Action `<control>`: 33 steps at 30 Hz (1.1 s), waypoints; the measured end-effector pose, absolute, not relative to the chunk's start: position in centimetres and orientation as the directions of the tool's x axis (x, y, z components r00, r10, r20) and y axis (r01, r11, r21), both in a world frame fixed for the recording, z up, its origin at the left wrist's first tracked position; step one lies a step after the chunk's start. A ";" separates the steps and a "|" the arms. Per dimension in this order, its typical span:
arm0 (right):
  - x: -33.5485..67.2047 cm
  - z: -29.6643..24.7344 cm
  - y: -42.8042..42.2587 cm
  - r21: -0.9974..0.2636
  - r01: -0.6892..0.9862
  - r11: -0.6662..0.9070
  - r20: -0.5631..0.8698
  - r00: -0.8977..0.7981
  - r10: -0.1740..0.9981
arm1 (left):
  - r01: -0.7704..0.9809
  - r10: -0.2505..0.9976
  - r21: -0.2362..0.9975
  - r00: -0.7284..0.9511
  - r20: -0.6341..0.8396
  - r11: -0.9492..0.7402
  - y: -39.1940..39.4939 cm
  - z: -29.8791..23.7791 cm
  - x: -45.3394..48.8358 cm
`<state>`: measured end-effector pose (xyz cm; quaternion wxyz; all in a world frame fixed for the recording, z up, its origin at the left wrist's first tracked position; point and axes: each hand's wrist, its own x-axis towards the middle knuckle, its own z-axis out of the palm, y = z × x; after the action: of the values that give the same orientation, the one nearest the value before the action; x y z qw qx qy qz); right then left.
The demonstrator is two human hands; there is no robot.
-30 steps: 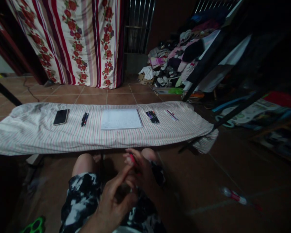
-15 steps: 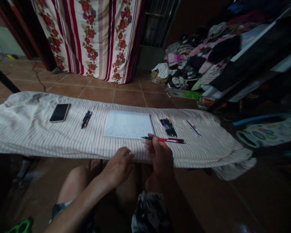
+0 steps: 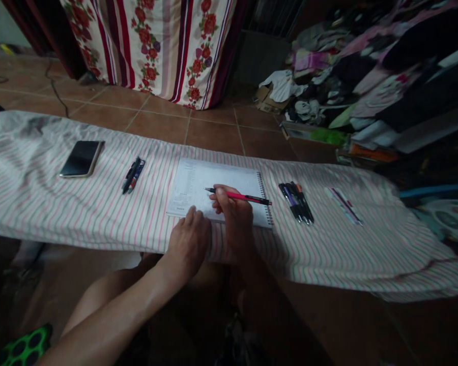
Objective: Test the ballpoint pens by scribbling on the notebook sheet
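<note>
Pen [image 3: 239, 196]: mid-frame, likely light, stiff; we'd grip near the tip!
Right hand [image 3: 235, 212]: pinching it.
Left hand [image 3: 190, 238]: half-curled on the notebook [image 3: 229, 175], apparently empty.

Marks [image 3: 183, 199] on the notebook [image 3: 232, 175] seem too blurred to read.

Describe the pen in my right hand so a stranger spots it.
On the striped cloth lies a spiral notebook. Over its page, the right hand holds the pen, tip leftward. Unlike the loose pens lying alongside, it is held, with a pinkish-red barrel.
</note>
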<state>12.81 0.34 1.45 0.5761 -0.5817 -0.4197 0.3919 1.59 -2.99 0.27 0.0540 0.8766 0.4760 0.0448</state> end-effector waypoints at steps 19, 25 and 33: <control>10.2 -3.0 0.6 -0.903 0.414 0.117 0.166 0.084 0.983 | 0.830 0.829 0.023 0.555 0.070 -0.558 -4.8 -0.5 -2.5; 9.3 -3.3 0.8 -0.873 0.476 0.109 0.165 0.078 0.983 | 0.835 0.835 0.064 0.538 0.120 -0.547 -4.0 -1.5 -5.5; 8.9 -3.6 0.9 -0.779 0.623 0.072 0.128 0.047 0.991 | 0.766 0.785 0.186 0.577 0.224 -0.616 -3.0 -2.0 -6.6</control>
<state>8.86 0.87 -3.60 0.3551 -0.6303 -0.6401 0.2588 -6.61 -2.95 -2.01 0.0344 0.8874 0.4370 0.1430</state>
